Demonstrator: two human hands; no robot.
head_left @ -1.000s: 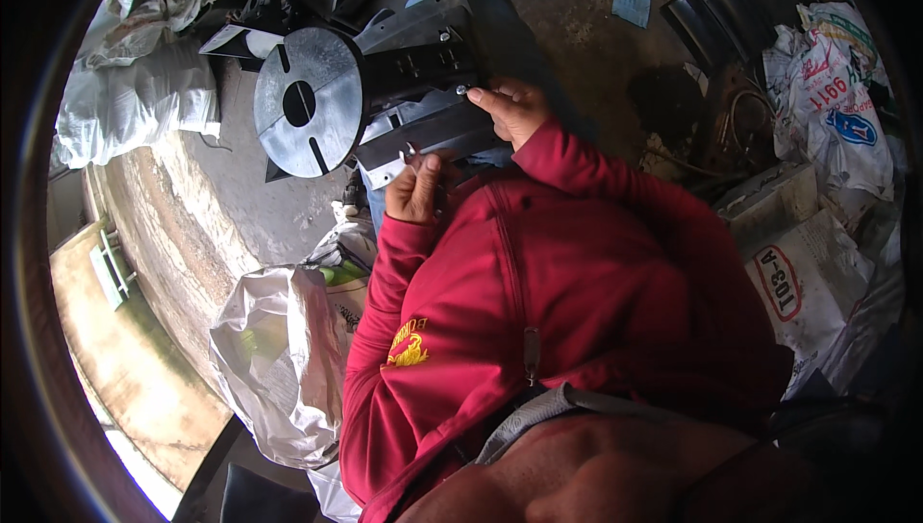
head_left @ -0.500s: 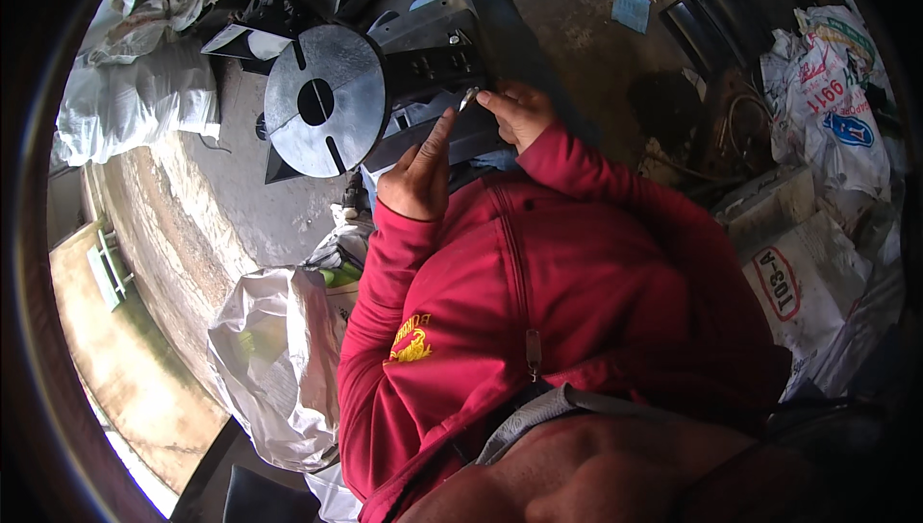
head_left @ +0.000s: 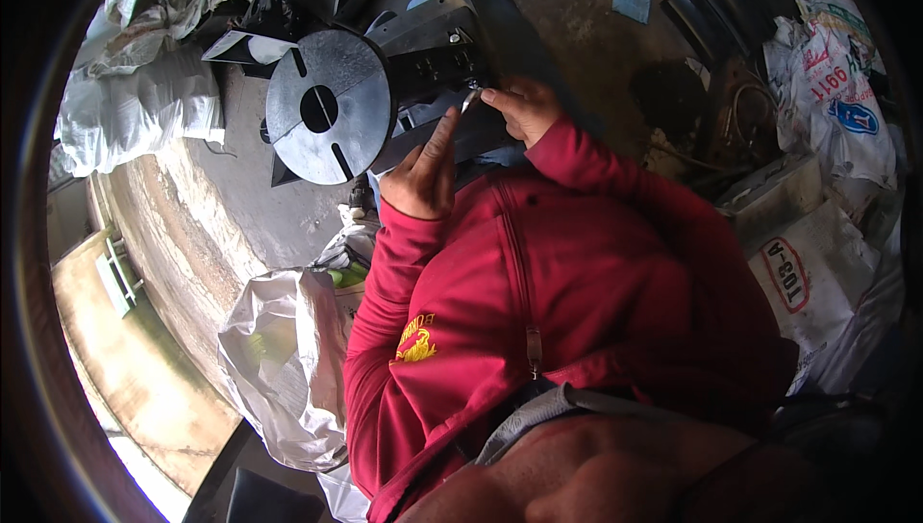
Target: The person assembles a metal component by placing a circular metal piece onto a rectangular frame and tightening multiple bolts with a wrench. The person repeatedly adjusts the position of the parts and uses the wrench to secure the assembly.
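Between my fingertips is a small shiny metal piece (head_left: pixel 470 99), too small to name; it lies over the near edge of a dark metal frame (head_left: pixel 433 66). My right hand (head_left: pixel 525 110) pinches its upper end, thumb and fingers pressed together. From the other side, my left hand (head_left: pixel 423 175) reaches up with a long finger against the lower end, its other fingers curled in. To the left of the frame, a round grey metal disc (head_left: pixel 358 124) with a dark centre hole and two slots stands tilted. Shiny bolt heads show on the frame.
White plastic sacks (head_left: pixel 279 369) stand at my left, with more plastic wrapping (head_left: pixel 144 119) at the far left. On the right are printed sacks (head_left: pixel 836 90), a white box (head_left: pixel 812 268) and dark metal parts (head_left: pixel 711 23). A blue sheet (head_left: pixel 632 1) lies on the floor.
The whole view has shifted slightly. Both hands keep nearly the same place at the small metal piece; its tilt looks a little different.
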